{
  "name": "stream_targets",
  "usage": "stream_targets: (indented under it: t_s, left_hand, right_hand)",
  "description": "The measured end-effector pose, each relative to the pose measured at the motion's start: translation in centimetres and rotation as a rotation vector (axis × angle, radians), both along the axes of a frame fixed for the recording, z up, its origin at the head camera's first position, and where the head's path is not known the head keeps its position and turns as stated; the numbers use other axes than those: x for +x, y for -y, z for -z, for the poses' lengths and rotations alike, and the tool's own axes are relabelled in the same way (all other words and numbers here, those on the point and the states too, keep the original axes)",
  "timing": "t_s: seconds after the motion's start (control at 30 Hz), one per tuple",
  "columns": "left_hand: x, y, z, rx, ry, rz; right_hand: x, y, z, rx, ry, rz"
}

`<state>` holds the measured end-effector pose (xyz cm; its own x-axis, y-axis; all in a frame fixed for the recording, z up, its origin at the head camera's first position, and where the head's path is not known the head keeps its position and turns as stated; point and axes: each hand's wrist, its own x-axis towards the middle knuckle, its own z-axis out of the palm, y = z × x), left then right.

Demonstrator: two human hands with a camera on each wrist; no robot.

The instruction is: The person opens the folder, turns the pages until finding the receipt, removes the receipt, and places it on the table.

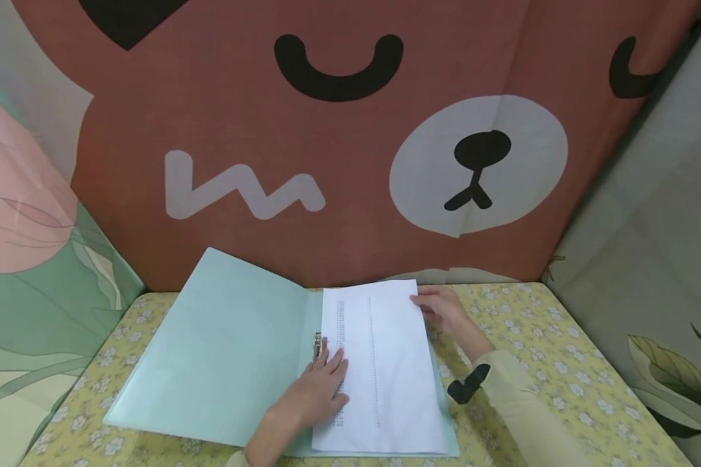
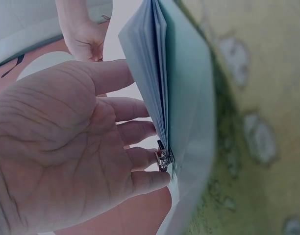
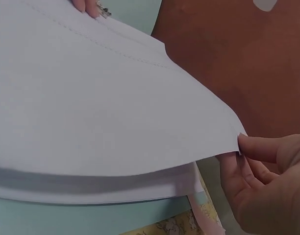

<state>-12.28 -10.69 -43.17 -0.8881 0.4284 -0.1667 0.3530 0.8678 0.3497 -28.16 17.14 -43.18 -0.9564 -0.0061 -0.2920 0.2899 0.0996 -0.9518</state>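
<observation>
Left hand (image 1: 312,395): fingers straight and slightly apart, resting on the left margin of the white sheets (image 1: 405,383). A metal clip (image 1: 318,338) lies just beside the outermost fingertip; whether the two touch cannot be told. Right hand (image 1: 444,310): thumb and fingers close together, pinching the far right corner of the top sheet (image 3: 115,107), which bows upward toward them and leaves a gap over the lower sheets (image 3: 91,188) at their near side. The white sheets lie between the two sets of fingers, long axis running away from the person, the far short edge just beyond the right fingertips and the near one closer to the person than the left fingers. A pale green folder (image 1: 210,344) lies open beneath, its cover spread to the left of the left fingers; the flowered tablecloth (image 1: 543,350) extends to the right of the right fingers. The left fingers hide part of a printed column, too small to read; the right wrist view cuts off all but the left fingertips, and a black object (image 1: 468,384) behind the right fingers, by the sleeve (image 1: 520,395), is hard to make out
</observation>
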Motion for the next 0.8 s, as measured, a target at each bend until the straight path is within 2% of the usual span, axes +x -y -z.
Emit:
stream_targets:
  t_s: [0.17, 0.5, 0.8]
  left_hand:
    - [0.0, 0.0, -0.1, -0.002, 0.008, 0.004]
    - [-0.1, -0.2, -0.2, 0.011, 0.047, -0.033]
    - [-0.2, -0.2, -0.9, 0.134, 0.037, -0.055]
  right_hand:
    - [-0.1, 0.0, -0.5, -0.018, 0.001, -0.026]
    - [0.0, 0.3, -1.3, -0.043, 0.037, -0.05]
    - [0.3, 0.8, -2.9, -0.156, 0.053, -0.132]
